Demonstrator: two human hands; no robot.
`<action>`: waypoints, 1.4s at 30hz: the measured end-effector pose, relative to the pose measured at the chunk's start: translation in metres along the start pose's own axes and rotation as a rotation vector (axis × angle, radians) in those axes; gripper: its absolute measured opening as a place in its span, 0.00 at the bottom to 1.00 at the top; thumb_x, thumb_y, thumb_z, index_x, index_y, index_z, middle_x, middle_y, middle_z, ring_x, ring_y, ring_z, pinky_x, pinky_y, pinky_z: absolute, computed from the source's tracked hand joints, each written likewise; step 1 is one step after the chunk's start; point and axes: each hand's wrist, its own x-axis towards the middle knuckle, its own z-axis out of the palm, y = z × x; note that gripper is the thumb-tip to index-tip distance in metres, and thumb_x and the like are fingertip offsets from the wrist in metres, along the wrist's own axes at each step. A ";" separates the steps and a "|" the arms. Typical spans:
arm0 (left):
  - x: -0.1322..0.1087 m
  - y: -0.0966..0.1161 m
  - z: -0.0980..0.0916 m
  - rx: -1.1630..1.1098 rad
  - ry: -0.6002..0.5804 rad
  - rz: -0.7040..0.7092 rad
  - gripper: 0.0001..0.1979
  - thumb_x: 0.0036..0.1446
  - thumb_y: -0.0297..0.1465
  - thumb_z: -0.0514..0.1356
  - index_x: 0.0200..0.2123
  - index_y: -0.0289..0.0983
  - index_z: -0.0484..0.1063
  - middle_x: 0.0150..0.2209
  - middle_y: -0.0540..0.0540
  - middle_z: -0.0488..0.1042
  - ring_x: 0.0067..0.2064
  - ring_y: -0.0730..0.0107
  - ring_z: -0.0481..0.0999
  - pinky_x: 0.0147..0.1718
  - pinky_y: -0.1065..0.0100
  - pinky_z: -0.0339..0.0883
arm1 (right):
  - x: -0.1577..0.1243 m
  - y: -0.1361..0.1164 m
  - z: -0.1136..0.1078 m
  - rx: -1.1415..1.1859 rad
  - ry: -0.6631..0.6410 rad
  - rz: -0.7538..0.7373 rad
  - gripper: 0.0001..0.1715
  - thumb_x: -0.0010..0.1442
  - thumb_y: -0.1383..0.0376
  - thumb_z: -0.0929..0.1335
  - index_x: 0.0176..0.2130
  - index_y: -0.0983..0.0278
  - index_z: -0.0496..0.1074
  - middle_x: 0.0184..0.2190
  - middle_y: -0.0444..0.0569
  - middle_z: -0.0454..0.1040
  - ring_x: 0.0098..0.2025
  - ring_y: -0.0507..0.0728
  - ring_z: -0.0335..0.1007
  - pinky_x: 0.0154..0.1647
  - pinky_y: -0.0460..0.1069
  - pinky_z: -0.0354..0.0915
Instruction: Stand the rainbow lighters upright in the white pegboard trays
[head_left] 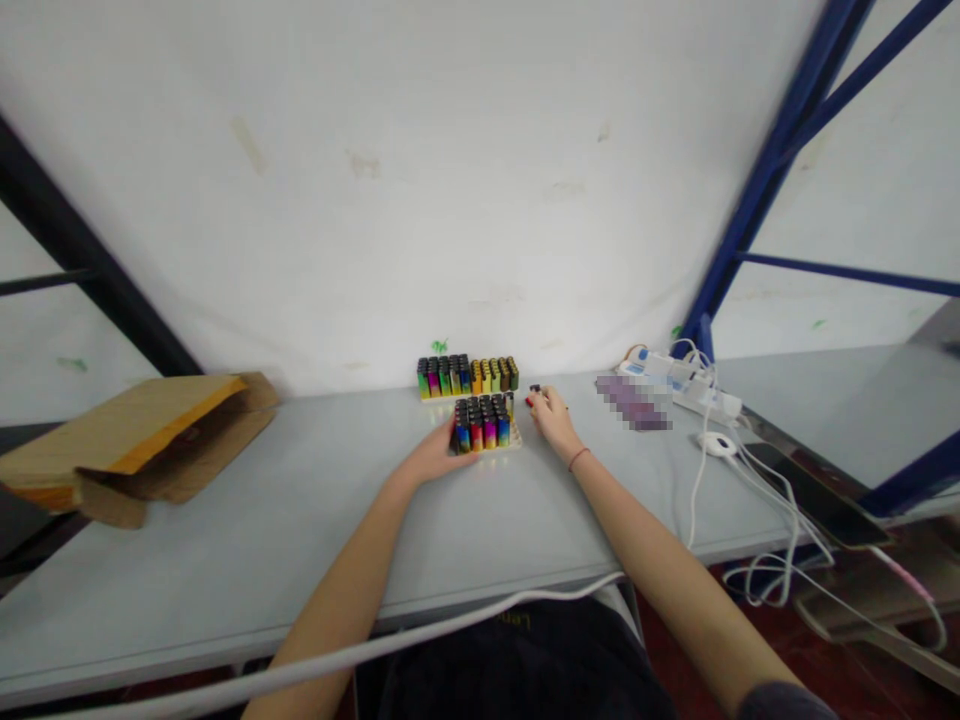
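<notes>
As the head camera looks down along both forearms, the left hand [436,456] lies open and nearly flat, its fingers [454,444] against the left end of a near tray of lighters [513,443], with no grip that shows. The right hand [553,420] sits just right of that tray, its fingers curled into a pinch around a small dark object [535,389], too small to identify. The lighters stand upright in tight rows, black-topped, with brightly coloured bodies. A second tray of lighters [431,398] sits directly behind the first, almost touching it, near the back edge of the pale grey counter [225,570], where a white wall [375,200] rises.

The widest room for moving lies toward the counter's near edge and leftward, as far as a folded cardboard envelope [142,445] overhanging the left end. Rightward the room is tighter: a pixel-blurred flat object [632,402] lies near the right hand, with a white power strip [667,378] behind it. White cables [701,470] trail from the strip over the right edge, near a dark phone [817,505] at that edge. A thick white cable [300,665] crosses over the left forearm, below the near edge.
</notes>
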 end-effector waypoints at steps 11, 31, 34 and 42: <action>0.001 -0.002 0.000 -0.003 0.008 0.013 0.46 0.52 0.48 0.67 0.67 0.30 0.58 0.66 0.32 0.66 0.65 0.40 0.67 0.65 0.46 0.59 | 0.004 -0.013 -0.014 -0.118 -0.252 -0.222 0.12 0.55 0.57 0.71 0.31 0.64 0.73 0.27 0.45 0.73 0.31 0.53 0.66 0.35 0.48 0.63; 0.000 -0.004 0.001 -0.003 0.018 -0.007 0.46 0.51 0.48 0.68 0.67 0.31 0.58 0.64 0.32 0.68 0.63 0.40 0.69 0.64 0.44 0.61 | -0.001 -0.004 -0.013 -0.786 -0.333 -0.617 0.26 0.69 0.66 0.62 0.63 0.59 0.70 0.48 0.56 0.75 0.46 0.59 0.71 0.51 0.53 0.67; 0.000 -0.004 0.001 -0.008 0.014 0.003 0.46 0.52 0.48 0.68 0.67 0.31 0.58 0.64 0.33 0.68 0.63 0.41 0.70 0.63 0.45 0.62 | 0.000 -0.004 -0.018 -0.932 -0.324 -0.637 0.31 0.68 0.70 0.59 0.67 0.56 0.66 0.50 0.56 0.74 0.49 0.60 0.70 0.52 0.53 0.67; 0.000 -0.001 0.000 0.004 0.005 -0.007 0.47 0.52 0.49 0.67 0.67 0.30 0.58 0.66 0.32 0.66 0.65 0.39 0.66 0.66 0.44 0.58 | 0.009 0.008 -0.019 -0.911 -0.255 -0.664 0.46 0.58 0.80 0.57 0.72 0.61 0.56 0.54 0.58 0.71 0.54 0.60 0.68 0.59 0.54 0.64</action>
